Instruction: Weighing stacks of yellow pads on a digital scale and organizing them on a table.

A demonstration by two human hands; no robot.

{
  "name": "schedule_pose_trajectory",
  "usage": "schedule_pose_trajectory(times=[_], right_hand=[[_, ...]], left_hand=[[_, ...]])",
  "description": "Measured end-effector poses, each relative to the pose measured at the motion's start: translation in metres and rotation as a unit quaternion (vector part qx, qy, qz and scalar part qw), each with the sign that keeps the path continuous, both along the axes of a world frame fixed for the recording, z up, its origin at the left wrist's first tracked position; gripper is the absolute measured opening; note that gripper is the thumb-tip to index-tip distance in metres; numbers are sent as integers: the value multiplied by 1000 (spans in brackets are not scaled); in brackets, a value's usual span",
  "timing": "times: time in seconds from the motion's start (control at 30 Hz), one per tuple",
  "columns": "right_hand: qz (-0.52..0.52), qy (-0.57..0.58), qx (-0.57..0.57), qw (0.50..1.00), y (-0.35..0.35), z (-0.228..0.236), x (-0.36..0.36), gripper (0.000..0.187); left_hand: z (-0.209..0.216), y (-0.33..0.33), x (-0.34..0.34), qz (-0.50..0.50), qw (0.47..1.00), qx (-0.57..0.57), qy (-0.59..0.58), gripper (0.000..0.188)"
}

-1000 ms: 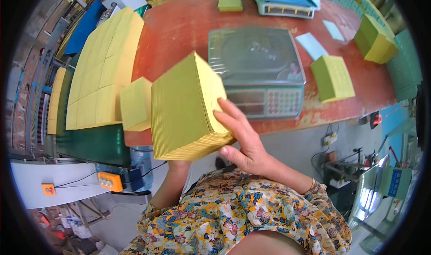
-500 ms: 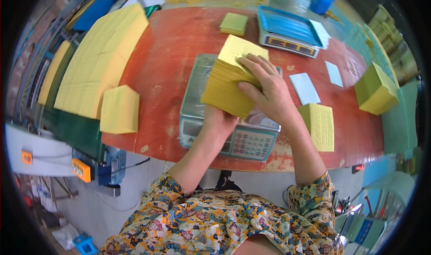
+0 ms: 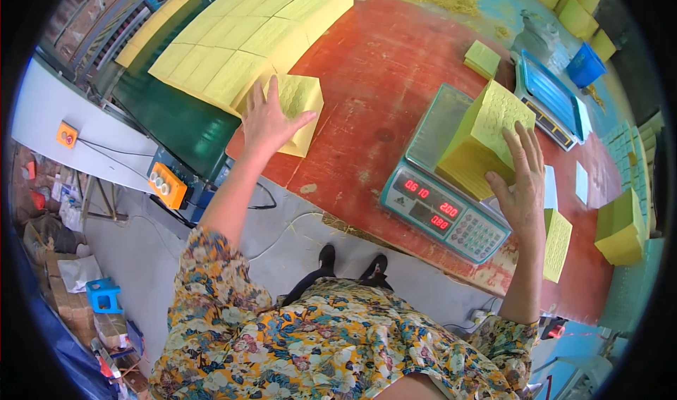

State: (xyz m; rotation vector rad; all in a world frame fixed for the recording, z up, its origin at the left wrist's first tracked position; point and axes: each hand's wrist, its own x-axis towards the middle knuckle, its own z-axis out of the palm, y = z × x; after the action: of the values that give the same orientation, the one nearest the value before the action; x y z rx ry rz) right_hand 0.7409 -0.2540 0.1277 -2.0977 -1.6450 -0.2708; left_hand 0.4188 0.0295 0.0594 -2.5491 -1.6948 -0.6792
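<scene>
A thick stack of yellow embossed paper (image 3: 476, 143) rests on the plate of a digital scale (image 3: 451, 213) with a lit red display. Fingers apart, my right hand (image 3: 520, 178) is at the right side of this stack; whether the fingertips touch it is hard to tell. Over on the left, my left hand (image 3: 269, 121) is spread at another yellow paper stack (image 3: 303, 128) by the table's left edge, partly covering it. The thumb reaches across that stack's top, and contact cannot be made out.
Rows of yellow stacks (image 3: 233, 44) lie on a green belt (image 3: 169, 128) at the left. On the red table (image 3: 367, 90) are a thin yellow pad (image 3: 482, 59), a second scale (image 3: 546, 93) and more stacks (image 3: 620, 227) at right. A blue bucket (image 3: 586, 65) stands beyond.
The stack held in both hands now sits on the scale. My left hand has moved left to the other stack, and my right hand has loosened. The view has swung left.
</scene>
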Motion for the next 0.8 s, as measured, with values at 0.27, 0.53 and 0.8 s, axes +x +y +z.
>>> schedule_pose_trajectory(times=[0.27,0.53,0.8], right_hand=[[137,132,49,980,38,17,-119,62],[158,338,-69,925,141,-85,-165,59],[67,333,-154,928,120,-91,-204,56]], left_hand=[[-14,18,-34,-282,934,-142,169,101],[17,-10,-72,-516,836,-18,187,98],[-126,-121,-172,-25,702,-524,-481,99]])
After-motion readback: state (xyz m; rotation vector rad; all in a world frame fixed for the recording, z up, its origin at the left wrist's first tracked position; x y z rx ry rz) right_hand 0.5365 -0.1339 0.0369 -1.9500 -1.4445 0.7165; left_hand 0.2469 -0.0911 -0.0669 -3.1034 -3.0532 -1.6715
